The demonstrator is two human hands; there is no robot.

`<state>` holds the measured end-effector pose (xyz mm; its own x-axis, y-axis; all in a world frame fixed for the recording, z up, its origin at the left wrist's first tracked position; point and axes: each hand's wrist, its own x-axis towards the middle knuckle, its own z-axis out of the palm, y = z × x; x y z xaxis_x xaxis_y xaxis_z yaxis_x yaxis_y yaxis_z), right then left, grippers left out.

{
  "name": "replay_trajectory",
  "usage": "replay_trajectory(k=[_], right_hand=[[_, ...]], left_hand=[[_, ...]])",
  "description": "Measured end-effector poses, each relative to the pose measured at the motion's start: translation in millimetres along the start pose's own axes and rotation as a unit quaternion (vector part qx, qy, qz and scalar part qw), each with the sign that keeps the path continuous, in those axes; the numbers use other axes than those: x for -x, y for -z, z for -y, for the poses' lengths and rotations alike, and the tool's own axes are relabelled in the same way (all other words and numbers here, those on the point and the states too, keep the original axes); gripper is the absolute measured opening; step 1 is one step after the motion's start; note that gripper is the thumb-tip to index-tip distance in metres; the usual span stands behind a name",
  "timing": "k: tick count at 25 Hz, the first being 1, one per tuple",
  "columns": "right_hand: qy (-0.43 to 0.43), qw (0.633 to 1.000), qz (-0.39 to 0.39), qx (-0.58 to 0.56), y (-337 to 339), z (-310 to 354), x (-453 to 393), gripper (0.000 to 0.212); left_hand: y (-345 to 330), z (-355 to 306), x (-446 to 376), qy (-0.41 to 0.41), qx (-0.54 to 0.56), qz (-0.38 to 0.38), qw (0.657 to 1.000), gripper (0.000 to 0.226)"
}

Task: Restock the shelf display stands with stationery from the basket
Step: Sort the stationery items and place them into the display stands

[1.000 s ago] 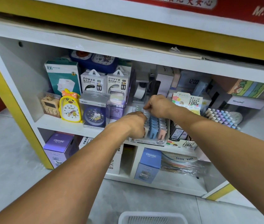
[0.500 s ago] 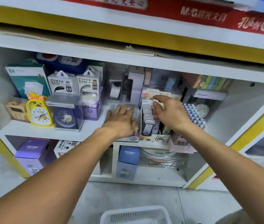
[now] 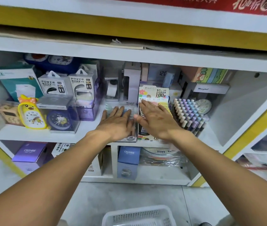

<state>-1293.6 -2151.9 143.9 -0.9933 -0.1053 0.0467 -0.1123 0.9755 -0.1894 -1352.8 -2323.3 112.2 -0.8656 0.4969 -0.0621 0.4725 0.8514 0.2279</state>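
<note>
The white shelf (image 3: 31,134) with yellow trim stands on a grey floor, and a white basket (image 3: 139,216) sits on that floor below the person's arms. Both hands lie flat with fingers straight: the left hand (image 3: 118,123) presses on a clear display stand (image 3: 130,137) marked 2B, the right hand (image 3: 155,119) on the lead-refill stand (image 3: 154,93) just beside it. A yellow duck clock (image 3: 31,115) and power bank boxes (image 3: 67,84) crowd the left, and a rack of pastel pens (image 3: 188,111) stands to the right.

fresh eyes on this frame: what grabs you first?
Two bare forearms reach in, the left hand flat on the 2B display stand and the right hand flat on the 0.7 HB lead stand beside it. Next, the yellow duck clock at left, then the white basket on the floor.
</note>
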Motion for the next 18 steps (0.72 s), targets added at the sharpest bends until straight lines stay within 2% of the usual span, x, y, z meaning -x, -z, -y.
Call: replay_trajectory(k=[1,3,4,6,9,10,15,18], right_hand=[[-0.011,0.997,-0.012,-0.075,6.4,-2.2,0.4,0.064],[-0.060,0.969,-0.109,-0.214,24.0,-7.6,1.4,0.042],[-0.080,0.958,-0.154,-0.228,32.4,-10.7,2.0,0.034],[-0.071,0.967,-0.156,-0.187,41.9,-14.2,6.1,0.030],[-0.014,0.995,-0.052,-0.084,38.0,-5.3,14.3,0.017],[-0.010,0.998,-0.038,-0.051,32.8,-4.2,15.7,0.019],[-0.023,0.994,-0.098,-0.039,20.9,-3.9,15.0,0.013],[-0.026,0.987,-0.119,-0.105,25.4,-3.3,11.2,0.009]], left_hand=[[5.9,-2.2,0.7,-0.007,0.029,-0.032,0.999,0.056],[18.4,-9.1,3.1,-0.034,0.102,-0.121,0.987,0.045],[24.0,-13.2,5.2,-0.048,0.139,-0.149,0.978,0.040],[32.4,-21.2,10.2,-0.058,0.210,-0.157,0.963,0.033],[35.8,-29.9,14.7,-0.062,0.240,-0.132,0.960,0.030],[35.7,-32.9,15.2,-0.066,0.237,-0.125,0.961,0.030],[32.7,-40.1,13.8,-0.077,0.213,-0.132,0.965,0.022],[32.0,-39.6,10.3,-0.069,0.224,-0.140,0.962,0.017]])
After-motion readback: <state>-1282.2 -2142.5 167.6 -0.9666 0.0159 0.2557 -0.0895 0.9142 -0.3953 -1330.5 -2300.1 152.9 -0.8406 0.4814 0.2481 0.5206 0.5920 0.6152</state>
